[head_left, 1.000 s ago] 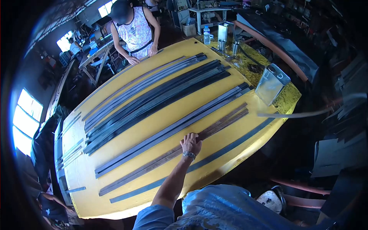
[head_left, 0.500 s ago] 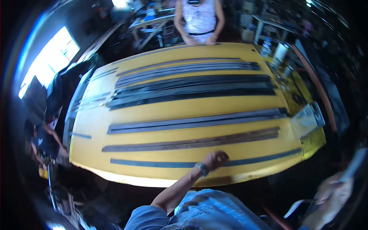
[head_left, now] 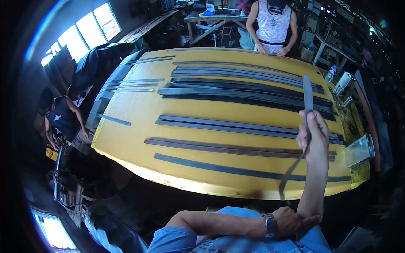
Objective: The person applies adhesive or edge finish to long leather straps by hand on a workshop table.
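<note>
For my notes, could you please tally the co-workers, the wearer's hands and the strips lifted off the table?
Co-workers: 2 (far end; left side)
Hands: 2 (right hand grips the strip, left hand on right forearm)
Lifted strip: 1
Total: 5

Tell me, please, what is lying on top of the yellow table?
On the yellow table lie long dark strips in several rows, and a metal can at its right end. The right hand holds one raised strip, which covers part of the rows behind it.

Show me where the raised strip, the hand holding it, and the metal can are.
raised strip (head_left: 307,95): head view, upper part above the fingers.
right hand (head_left: 314,139): head view, back of the hand.
metal can (head_left: 359,150): head view, flat side.
</note>
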`<state>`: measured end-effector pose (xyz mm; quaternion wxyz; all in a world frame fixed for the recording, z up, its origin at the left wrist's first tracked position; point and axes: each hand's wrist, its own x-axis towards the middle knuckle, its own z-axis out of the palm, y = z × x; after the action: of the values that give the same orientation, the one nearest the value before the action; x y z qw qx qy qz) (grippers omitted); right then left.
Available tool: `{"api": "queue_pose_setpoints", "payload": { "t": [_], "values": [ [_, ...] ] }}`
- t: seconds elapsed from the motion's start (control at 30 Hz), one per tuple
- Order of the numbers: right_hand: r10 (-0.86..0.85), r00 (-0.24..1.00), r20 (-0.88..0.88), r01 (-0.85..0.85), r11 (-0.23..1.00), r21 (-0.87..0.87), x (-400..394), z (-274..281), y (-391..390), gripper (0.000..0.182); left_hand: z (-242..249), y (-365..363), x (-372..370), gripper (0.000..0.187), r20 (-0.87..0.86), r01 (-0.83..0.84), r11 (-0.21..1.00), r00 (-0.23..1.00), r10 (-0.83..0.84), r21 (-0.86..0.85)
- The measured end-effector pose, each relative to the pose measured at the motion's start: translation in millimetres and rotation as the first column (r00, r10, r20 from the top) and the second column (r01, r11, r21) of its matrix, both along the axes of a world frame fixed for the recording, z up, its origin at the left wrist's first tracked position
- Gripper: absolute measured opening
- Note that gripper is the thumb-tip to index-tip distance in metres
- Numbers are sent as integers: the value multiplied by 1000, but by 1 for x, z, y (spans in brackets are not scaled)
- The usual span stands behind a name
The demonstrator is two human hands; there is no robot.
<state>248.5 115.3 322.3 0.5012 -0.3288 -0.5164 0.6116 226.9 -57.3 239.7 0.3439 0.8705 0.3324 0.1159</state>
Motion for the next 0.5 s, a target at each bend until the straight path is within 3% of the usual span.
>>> {"api": "queue_pose_setpoints", "payload": {
  "t": [0.07, 0.13, 0.2, 0.23, 0.27, 0.3, 0.33, 0.37, 0.4, 0.43, 0.47, 0.5],
  "values": [
    [9, 1000, 17, -9, 1000, 10, -29, 1, -14, 31, 1, -18, -34, 45, 61, -13, 1000, 998, 12, 15],
    [27, 999, 42, -28, 999, 33, -51, 6, -27, 32, 2, -26, -76, 31, 400, 15, 1000, 916, -16, 4],
    [92, 975, 201, -111, 990, 85, -56, 6, -48, 32, 15, -35, -133, 24, 583, -314, 949, 770, 259, -7],
    [84, 961, 265, -103, 993, 58, -60, 8, -63, 31, 27, -31, -161, 27, 670, -509, 855, 600, 438, -103],
    [132, 923, 361, -163, 985, 55, -65, 10, -77, 29, 36, -33, -194, 40, 534, -511, 745, 521, 666, -430],
    [174, 885, 432, -195, 981, 3, -74, 7, -93, 26, 44, -23, -213, 57, 619, -621, 685, 378, 688, -381],
    [266, 905, 333, -279, 960, -9, -90, 0, -105, 23, 51, -12, -226, 69, 664, -689, 649, 324, 674, -323],
    [333, 856, 395, -391, 917, 73, -96, -15, -112, 21, 38, -9, -241, 66, 614, -624, 623, 276, 740, -471],
    [320, 814, 484, -483, 835, 261, -104, -19, -116, 18, 42, -8, -248, 39, 598, -594, 607, 248, 762, -528],
    [230, 900, 371, -359, 873, 330, -115, -31, -128, 17, 28, -7, -255, 42, 568, -673, 550, 228, 791, -495],
    [109, 926, 360, -285, 829, 481, -119, -62, -131, 29, 25, -4, -252, 36, 642, -689, 575, 205, 738, -441],
    [250, 838, 485, -422, 860, 285, -104, -48, -135, 44, 18, -3, -255, 35, 628, -709, 549, 192, 754, -443]
  ]
}}
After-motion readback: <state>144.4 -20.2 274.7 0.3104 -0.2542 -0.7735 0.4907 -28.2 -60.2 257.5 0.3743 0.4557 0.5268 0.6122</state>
